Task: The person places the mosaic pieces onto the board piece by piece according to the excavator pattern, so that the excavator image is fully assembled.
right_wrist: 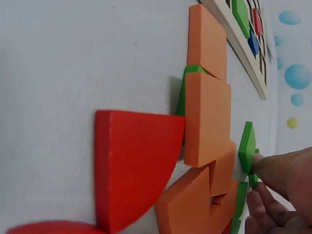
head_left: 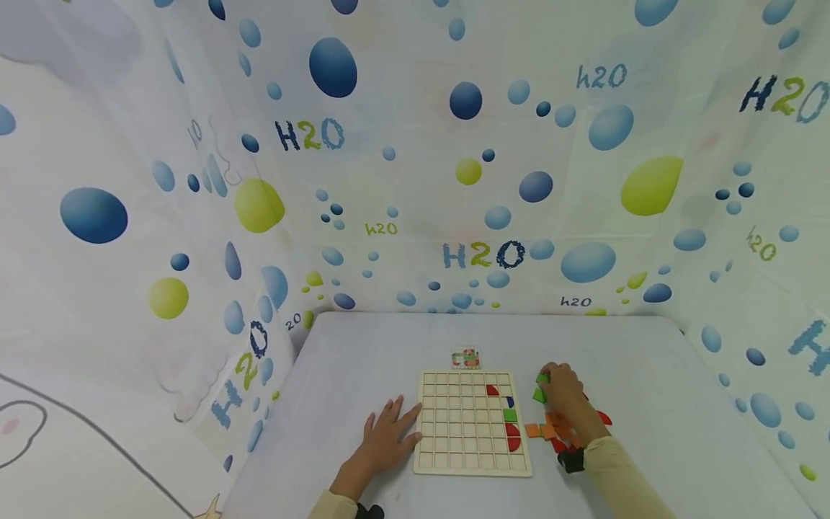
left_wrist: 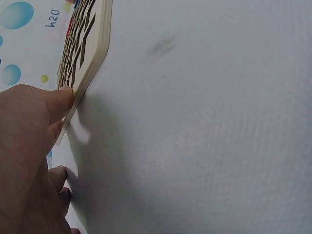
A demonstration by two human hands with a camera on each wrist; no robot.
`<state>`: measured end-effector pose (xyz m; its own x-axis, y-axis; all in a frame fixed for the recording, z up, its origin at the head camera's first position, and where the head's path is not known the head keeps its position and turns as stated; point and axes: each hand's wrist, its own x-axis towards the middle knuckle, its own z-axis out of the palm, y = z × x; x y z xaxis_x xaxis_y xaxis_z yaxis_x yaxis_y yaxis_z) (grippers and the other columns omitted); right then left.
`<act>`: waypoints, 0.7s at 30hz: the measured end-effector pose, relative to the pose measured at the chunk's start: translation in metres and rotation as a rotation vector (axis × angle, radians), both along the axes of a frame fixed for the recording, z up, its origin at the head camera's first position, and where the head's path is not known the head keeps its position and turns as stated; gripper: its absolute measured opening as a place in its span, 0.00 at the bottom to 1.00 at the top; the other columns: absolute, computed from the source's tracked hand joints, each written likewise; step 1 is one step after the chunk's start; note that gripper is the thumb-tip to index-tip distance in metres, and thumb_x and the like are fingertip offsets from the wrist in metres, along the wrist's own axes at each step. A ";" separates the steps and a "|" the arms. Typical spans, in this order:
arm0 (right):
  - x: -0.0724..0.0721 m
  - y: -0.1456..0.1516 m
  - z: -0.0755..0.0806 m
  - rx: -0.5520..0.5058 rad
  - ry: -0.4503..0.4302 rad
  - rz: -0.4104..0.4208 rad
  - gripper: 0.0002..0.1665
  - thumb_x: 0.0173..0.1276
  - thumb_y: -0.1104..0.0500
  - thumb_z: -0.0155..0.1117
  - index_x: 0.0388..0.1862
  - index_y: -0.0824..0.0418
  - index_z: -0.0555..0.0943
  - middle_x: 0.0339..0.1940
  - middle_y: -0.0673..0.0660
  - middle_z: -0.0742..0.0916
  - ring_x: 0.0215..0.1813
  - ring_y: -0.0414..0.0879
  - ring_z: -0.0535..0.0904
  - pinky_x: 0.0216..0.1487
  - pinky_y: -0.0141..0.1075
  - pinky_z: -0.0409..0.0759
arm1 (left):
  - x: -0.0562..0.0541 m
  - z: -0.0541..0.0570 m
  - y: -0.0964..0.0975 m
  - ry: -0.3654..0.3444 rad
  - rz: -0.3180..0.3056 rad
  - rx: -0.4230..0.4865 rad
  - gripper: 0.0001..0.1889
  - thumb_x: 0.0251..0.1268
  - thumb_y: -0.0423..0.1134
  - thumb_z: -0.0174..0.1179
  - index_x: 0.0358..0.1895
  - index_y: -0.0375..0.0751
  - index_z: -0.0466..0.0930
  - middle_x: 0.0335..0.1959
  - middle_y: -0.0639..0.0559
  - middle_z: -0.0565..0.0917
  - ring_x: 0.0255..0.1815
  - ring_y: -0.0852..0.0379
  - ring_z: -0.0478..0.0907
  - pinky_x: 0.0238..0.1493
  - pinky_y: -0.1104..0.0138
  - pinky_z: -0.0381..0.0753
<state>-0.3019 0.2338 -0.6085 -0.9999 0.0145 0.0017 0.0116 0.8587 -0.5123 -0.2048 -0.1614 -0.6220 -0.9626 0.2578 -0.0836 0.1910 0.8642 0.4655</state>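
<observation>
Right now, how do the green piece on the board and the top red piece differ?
The green piece has straight sides; the red piece has a curved edge. In the head view, the green piece sits in the rightmost column of the board, the red piece farther left. Both lie on the board.

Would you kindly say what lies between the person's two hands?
In the head view, the wooden grid board lies there, then green pieces by the right hand.

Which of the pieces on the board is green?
The square in the board's rightmost column, between the blue piece and two red pieces. It alone is green; the other pieces there are red or blue.
</observation>
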 end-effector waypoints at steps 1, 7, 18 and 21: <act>-0.001 0.000 -0.002 -0.010 0.007 0.004 0.15 0.75 0.65 0.66 0.55 0.73 0.80 0.51 0.74 0.81 0.48 0.64 0.79 0.51 0.63 0.79 | 0.000 0.001 0.000 0.001 -0.002 0.000 0.32 0.79 0.58 0.56 0.81 0.55 0.67 0.85 0.36 0.58 0.85 0.32 0.52 0.77 0.26 0.45; -0.007 -0.007 -0.013 -0.043 0.046 0.010 0.14 0.75 0.64 0.67 0.54 0.70 0.81 0.51 0.73 0.82 0.51 0.67 0.80 0.52 0.64 0.79 | 0.002 0.003 0.000 0.003 -0.005 0.008 0.32 0.79 0.58 0.56 0.81 0.55 0.67 0.85 0.36 0.58 0.85 0.31 0.52 0.77 0.26 0.45; -0.003 -0.030 0.001 0.004 0.040 0.055 0.16 0.74 0.62 0.69 0.54 0.70 0.81 0.52 0.72 0.83 0.56 0.69 0.81 0.51 0.65 0.78 | 0.003 0.002 0.000 0.035 -0.014 0.035 0.31 0.79 0.57 0.57 0.80 0.55 0.68 0.83 0.33 0.60 0.84 0.28 0.53 0.76 0.25 0.45; 0.002 -0.037 0.006 0.015 0.047 0.073 0.17 0.75 0.60 0.69 0.56 0.70 0.82 0.55 0.71 0.83 0.58 0.68 0.80 0.55 0.65 0.77 | 0.002 0.000 -0.001 0.040 -0.013 0.036 0.32 0.79 0.59 0.56 0.81 0.57 0.68 0.84 0.33 0.60 0.84 0.28 0.53 0.76 0.25 0.45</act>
